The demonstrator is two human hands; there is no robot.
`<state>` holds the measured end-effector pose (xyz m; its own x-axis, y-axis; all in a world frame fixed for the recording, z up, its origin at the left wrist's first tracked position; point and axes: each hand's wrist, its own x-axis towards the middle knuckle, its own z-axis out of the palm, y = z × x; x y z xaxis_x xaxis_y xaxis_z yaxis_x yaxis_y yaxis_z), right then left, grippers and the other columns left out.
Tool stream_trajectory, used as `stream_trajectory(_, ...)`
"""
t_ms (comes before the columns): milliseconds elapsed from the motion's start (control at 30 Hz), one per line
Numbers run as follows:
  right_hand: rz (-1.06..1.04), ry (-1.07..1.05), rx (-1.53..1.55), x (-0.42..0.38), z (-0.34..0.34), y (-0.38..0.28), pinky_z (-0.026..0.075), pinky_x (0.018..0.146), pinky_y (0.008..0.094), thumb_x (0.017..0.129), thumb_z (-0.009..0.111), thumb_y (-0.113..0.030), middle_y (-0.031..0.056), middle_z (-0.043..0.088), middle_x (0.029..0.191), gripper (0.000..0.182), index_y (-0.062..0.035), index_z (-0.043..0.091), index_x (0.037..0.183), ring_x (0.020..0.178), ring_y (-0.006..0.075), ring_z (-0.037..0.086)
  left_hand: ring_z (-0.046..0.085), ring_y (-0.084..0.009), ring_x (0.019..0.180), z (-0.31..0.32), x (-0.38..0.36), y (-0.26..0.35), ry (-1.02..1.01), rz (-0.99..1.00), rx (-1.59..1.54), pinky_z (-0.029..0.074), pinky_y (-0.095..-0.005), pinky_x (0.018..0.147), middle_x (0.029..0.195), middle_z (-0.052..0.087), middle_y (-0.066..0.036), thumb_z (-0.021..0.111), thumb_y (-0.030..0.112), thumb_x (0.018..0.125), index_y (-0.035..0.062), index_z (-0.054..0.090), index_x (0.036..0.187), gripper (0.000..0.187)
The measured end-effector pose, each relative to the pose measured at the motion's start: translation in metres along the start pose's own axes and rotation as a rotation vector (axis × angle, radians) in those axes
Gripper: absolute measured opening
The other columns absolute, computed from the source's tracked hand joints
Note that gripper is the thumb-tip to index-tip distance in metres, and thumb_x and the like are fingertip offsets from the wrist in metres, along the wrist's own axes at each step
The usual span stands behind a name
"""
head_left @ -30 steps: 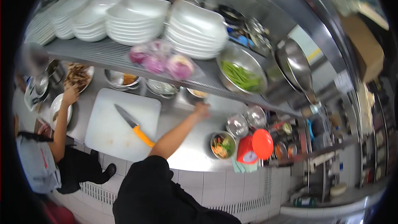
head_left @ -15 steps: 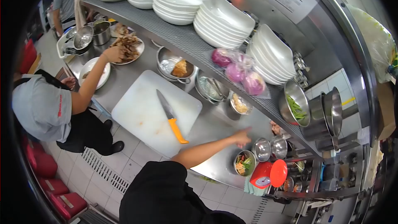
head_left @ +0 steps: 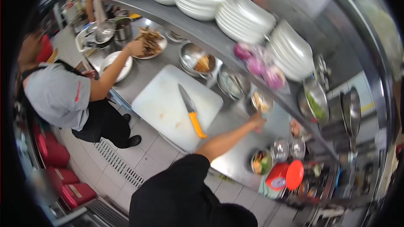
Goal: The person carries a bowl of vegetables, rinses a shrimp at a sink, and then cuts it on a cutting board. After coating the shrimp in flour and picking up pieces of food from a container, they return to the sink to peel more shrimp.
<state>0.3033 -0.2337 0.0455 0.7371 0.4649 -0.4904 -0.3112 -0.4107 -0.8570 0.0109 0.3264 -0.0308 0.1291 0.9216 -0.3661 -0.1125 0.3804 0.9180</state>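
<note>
Left hand [head_left: 256, 122]: out over the counter, blurred, fingers loosely parted and gripping nothing that shows; whether a fingertip touches the bowl, I cannot tell.
Bowl [head_left: 251, 106]: small, steel, just beyond the fingers, with something pale yellow inside.
Counter [head_left: 235, 159]: shiny steel, under the hand and running off to both sides of it.
Board [head_left: 147, 101]: white, flat on the counter to the hand's left, with a few faint brown marks.
Knife [head_left: 189, 109]: lying on the board, left of the hand, its orange handle the end nearer to the hand.
Veg bowl [head_left: 261, 162]: right of the hand, near the counter's edge, holding mixed cut vegetables.
Scale [head_left: 275, 179]: red, farther right of the hand, past the veg bowl, on a pale green cloth [head_left: 268, 191].
Shelf [head_left: 168, 19]: metal, above and beyond the hand, along the counter.
On the shelf: stacked white dishes [head_left: 244, 19], bagged purple onions [head_left: 254, 66] and a steel bowl of green beans [head_left: 315, 105].
Co-worker [head_left: 59, 94]: well to the hand's left, in a grey top, one hand at the brown food on a white plate [head_left: 163, 44].
Floor [head_left: 139, 153]: pale tiles, left of the hand and below the counter, with a slotted drain [head_left: 120, 164].
Boxes [head_left: 79, 194]: red, lidded, far left of the hand, beyond the drain.
</note>
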Motion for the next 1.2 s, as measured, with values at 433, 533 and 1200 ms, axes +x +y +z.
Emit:
stream_trajectory(433,0.242,0.143,0.457,0.034,-0.198,0.155,0.052,0.069,0.0261,0.097,0.051,-0.030,0.0065,0.061,0.111,0.034,-0.0095,0.055,0.124,0.090,0.0156,0.059,0.067,-0.0301,0.057,-0.004,-0.011,0.038,0.041,0.098,0.565,0.058,-0.0398,0.061,0.089,0.068,-0.021,0.058,0.017,0.076,0.0220,0.004,0.152,0.094)
stream_trajectory(533,0.176,0.287,0.568,0.006,-0.197,0.173,0.052,0.055,0.0270,0.096,0.052,-0.034,0.0048,0.065,0.097,0.030,-0.0120,0.059,0.115,0.070,0.0151,0.061,0.068,-0.0354,0.071,0.002,0.030,0.004,0.121,0.128,0.644,0.055,-0.0444,0.073,0.090,0.068,-0.022,0.057,0.018,0.075,0.0212,0.007,0.152,0.092)
stream_trajectory(1200,0.275,0.507,0.849,0.068,-0.386,0.187,0.048,0.042,0.0230,0.095,0.054,-0.034,0.0031,0.066,0.073,0.027,-0.0084,0.063,0.097,0.047,0.0115,0.054,0.058,-0.0431,0.104,0.083,-0.120,-0.070,0.082,0.446,1.306,0.050,-0.0483,0.085,0.127,0.047,-0.027,0.072,0.040,0.074,0.0112,0.037,0.140,0.080)
